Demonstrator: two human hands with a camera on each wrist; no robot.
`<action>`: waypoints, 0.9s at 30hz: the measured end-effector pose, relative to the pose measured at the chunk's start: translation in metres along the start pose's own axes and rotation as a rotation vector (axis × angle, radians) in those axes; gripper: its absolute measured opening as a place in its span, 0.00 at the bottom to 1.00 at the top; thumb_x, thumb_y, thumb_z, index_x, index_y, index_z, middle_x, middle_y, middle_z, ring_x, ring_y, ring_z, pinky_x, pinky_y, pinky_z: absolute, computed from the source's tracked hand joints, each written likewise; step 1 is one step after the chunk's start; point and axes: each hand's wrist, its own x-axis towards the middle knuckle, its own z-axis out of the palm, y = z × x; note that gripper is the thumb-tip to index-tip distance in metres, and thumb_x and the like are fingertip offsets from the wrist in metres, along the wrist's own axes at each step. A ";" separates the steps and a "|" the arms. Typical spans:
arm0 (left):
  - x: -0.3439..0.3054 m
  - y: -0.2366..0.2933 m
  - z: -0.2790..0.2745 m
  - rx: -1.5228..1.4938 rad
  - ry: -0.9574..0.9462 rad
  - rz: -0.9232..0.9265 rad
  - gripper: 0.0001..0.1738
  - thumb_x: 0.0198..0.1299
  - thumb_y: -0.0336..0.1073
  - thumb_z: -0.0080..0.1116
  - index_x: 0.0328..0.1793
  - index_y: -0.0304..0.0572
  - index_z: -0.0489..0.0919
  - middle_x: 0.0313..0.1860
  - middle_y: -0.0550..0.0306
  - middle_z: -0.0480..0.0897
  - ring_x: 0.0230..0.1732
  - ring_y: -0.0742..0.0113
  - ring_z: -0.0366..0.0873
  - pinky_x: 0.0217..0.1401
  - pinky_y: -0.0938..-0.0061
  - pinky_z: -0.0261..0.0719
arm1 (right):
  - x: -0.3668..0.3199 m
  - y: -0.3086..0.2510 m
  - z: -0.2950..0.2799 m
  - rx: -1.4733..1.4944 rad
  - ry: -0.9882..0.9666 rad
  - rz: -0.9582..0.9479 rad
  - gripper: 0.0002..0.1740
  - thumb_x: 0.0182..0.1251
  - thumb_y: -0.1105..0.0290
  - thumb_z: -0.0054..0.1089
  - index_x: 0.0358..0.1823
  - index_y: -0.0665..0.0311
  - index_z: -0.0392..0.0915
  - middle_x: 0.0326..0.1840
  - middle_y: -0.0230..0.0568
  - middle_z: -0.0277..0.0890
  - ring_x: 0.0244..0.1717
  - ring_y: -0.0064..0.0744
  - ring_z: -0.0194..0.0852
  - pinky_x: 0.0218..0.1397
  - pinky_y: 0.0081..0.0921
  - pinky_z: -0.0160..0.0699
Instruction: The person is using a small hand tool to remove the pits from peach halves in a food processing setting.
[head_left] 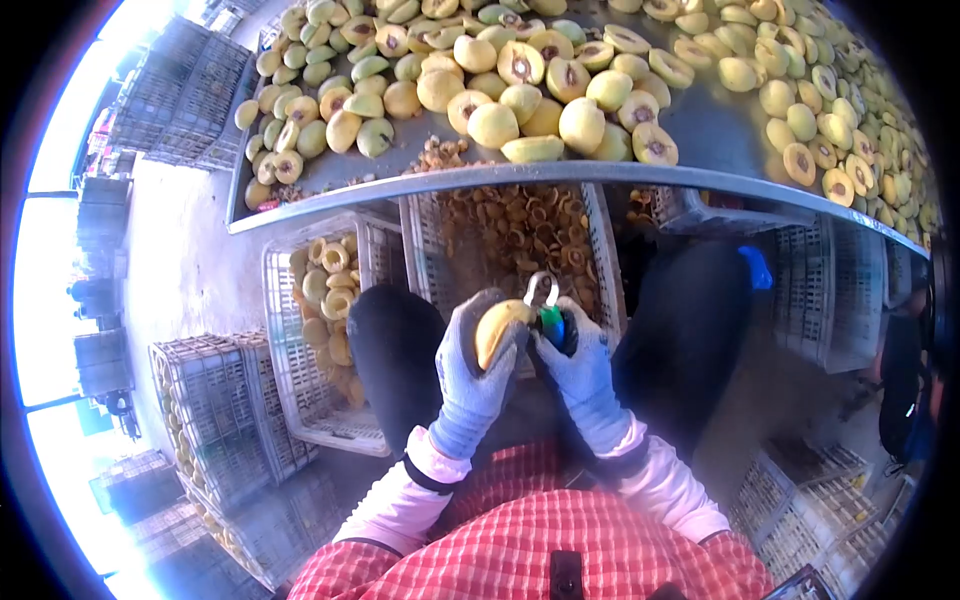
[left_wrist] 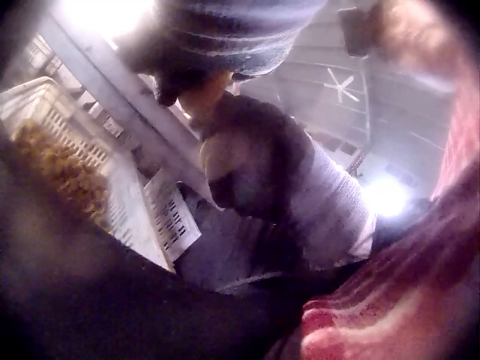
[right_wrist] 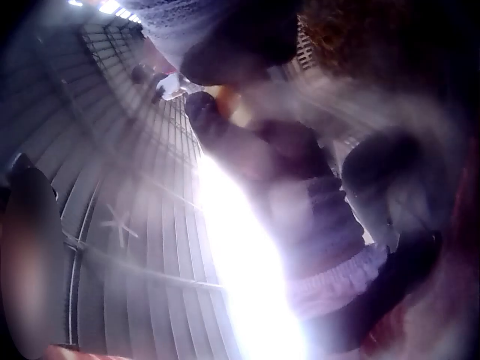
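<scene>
In the head view my gloved left hand grips a yellow halved fruit above my lap. My gloved right hand holds a green-handled tool whose metal loop sticks up beside the fruit. The two hands touch each other. In the left wrist view the other gloved hand fills the middle, blurred. The right wrist view shows a dark glove against glare, and the tool cannot be made out there.
A metal table ahead carries several halved and whole yellow-green fruit. Below its edge stand a white crate of pits and a crate of fruit halves. Stacked crates stand at left.
</scene>
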 end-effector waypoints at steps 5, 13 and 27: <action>-0.003 0.002 -0.026 -0.232 0.150 -0.127 0.18 0.62 0.32 0.58 0.57 0.30 0.74 0.50 0.50 0.79 0.51 0.62 0.78 0.56 0.72 0.75 | 0.001 0.032 0.004 0.261 0.135 0.214 0.10 0.60 0.71 0.65 0.39 0.67 0.76 0.26 0.37 0.77 0.27 0.27 0.76 0.33 0.26 0.74; 0.076 -0.051 -0.164 0.718 0.267 -0.307 0.24 0.57 0.40 0.66 0.58 0.38 0.76 0.51 0.45 0.77 0.44 0.56 0.79 0.46 0.68 0.78 | 0.001 0.016 -0.001 0.836 -0.107 0.534 0.08 0.67 0.71 0.60 0.44 0.65 0.74 0.25 0.32 0.74 0.17 0.19 0.69 0.16 0.18 0.69; 0.318 -0.127 -0.108 0.375 -0.190 -0.269 0.42 0.48 0.40 0.74 0.70 0.49 0.64 0.49 0.51 0.77 0.37 0.67 0.76 0.35 0.77 0.76 | 0.012 0.029 0.009 0.983 -0.142 0.634 0.14 0.69 0.70 0.58 0.52 0.67 0.72 0.32 0.38 0.77 0.20 0.25 0.73 0.20 0.22 0.74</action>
